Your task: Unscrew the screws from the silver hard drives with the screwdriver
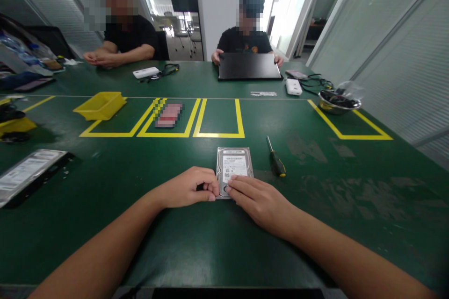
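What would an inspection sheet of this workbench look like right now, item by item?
Surface: green table with yellow taped boxes, scuffed on the right.
Job's things: hard drive lying flat, label up; screwdriver just right of it.
Clutter: yellow bin, metal bowl, second drive on a black tray, white boxes, closed laptop.
Hands: left hand curled at the drive's near left edge; right hand flat, fingertips on its near end.
Cables: black leads by the white box and bowl.
Surroundings: two seated people opposite, glass partitions.
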Demonstrator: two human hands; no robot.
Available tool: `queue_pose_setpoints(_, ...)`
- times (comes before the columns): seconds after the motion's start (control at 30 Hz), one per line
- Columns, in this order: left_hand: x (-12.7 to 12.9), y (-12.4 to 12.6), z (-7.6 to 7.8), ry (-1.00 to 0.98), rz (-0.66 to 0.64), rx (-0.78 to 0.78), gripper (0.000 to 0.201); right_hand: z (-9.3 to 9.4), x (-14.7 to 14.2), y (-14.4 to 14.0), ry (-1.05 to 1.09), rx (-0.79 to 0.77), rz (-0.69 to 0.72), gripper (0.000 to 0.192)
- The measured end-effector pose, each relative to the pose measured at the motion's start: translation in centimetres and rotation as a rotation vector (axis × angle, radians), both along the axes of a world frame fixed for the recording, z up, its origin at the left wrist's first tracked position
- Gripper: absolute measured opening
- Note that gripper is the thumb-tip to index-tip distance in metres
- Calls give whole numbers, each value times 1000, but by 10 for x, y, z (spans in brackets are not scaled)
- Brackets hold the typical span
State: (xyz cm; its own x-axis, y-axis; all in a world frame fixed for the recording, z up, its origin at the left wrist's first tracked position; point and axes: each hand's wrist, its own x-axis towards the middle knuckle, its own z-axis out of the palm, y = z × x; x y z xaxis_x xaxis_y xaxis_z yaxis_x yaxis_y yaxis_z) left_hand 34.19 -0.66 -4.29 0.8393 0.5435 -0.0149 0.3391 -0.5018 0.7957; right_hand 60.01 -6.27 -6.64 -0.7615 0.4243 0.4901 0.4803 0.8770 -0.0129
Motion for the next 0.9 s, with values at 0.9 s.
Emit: queue_pose_setpoints(0.9,0,0,2,10,-25,18,7,1,0,-1,-13,-10,-3,31)
